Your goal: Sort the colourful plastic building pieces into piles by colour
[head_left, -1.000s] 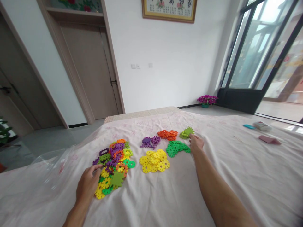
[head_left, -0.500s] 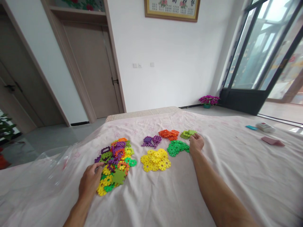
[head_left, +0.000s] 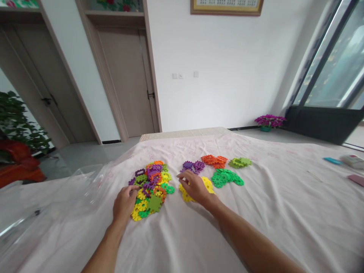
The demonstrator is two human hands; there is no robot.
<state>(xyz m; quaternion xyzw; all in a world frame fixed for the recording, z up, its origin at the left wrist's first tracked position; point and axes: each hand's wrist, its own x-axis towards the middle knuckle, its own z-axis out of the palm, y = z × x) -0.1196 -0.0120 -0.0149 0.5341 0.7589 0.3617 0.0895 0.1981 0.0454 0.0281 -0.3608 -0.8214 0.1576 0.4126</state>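
Note:
A mixed pile of purple, orange, yellow and green plastic toothed and slotted building pieces (head_left: 155, 203) lies on the sheet at left. My left hand (head_left: 124, 203) rests against its left edge, thumb and index finger apart, with nothing visible in its grasp. My right hand (head_left: 196, 187) hovers over the yellow flower-shaped discs (head_left: 209, 184), partly hiding them; its fingers are apart and hold nothing. Behind it sit purple pieces (head_left: 199, 167). Farther right are orange pieces (head_left: 209, 159), green discs (head_left: 224, 177) and light-green pieces (head_left: 240, 162), each colour in its own heap.
A pale sheet (head_left: 264, 216) covers the work surface. Clear plastic (head_left: 71, 193) lies at left. A blue object (head_left: 332, 161), a white object (head_left: 352, 161) and a pink piece (head_left: 356, 179) lie at far right. A thin stick (head_left: 314, 176) is nearer.
My right hand has moved left from the light-green pieces to above the yellow discs. My left hand stays at the mixed pile. The view has turned left.

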